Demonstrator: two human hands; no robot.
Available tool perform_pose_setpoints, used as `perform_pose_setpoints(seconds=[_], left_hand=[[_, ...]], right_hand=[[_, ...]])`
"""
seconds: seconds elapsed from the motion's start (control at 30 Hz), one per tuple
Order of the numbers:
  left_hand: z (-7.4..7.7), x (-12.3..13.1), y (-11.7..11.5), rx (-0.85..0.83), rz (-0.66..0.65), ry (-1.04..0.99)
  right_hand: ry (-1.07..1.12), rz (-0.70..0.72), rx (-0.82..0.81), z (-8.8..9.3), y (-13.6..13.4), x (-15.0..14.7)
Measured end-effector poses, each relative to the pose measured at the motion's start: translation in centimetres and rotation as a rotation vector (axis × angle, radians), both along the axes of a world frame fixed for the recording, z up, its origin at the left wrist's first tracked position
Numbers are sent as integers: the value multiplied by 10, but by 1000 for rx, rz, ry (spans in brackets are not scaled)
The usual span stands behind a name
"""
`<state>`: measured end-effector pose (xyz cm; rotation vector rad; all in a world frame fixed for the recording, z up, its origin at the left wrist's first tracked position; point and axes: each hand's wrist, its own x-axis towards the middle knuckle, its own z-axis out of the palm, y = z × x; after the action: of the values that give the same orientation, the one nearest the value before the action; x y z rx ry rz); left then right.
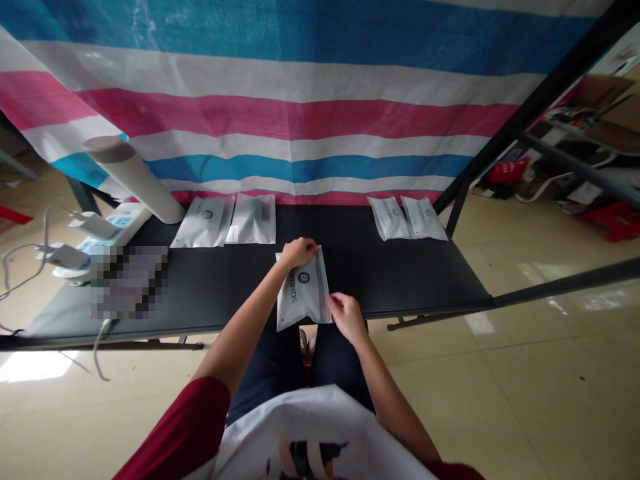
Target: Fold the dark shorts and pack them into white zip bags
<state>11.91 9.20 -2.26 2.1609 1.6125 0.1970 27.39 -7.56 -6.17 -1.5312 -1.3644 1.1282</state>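
A white plastic pouch with grey print [301, 290] hangs over the near edge of the black table [400, 280]. My left hand [299, 252] is closed on the pouch's far top edge. My right hand [346, 315] pinches its near right corner. Both hands hold the same pouch, which lies tilted with its near end off the table.
Two flat white pouches [225, 221] lie at the back left, two fuller ones [406, 219] at the back right. A cardboard tube [134, 175] leans at the far left beside a power strip with chargers [95, 233]. A striped tarp [300, 100] hangs behind.
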Motion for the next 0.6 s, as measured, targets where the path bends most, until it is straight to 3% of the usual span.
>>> perform_pose_setpoints(seconds=[0.1, 0.23, 0.33, 0.4, 0.5, 0.6], left_hand=[[1, 4, 1, 16, -5, 8], [8, 8, -10, 152, 38, -13], [12, 0, -35, 390, 62, -118], [8, -12, -57, 498, 67, -191], [-10, -29, -92, 546, 43, -264], [-33, -39, -114, 544, -24, -318]], right_hand=[[156, -19, -133, 0, -40, -6], [228, -65, -167, 4, -48, -3], [304, -145, -107, 7, -33, 6], [340, -127, -84, 6, -18, 11], [271, -14, -86, 3, 8, 11], [61, 91, -69, 4, 36, 4]])
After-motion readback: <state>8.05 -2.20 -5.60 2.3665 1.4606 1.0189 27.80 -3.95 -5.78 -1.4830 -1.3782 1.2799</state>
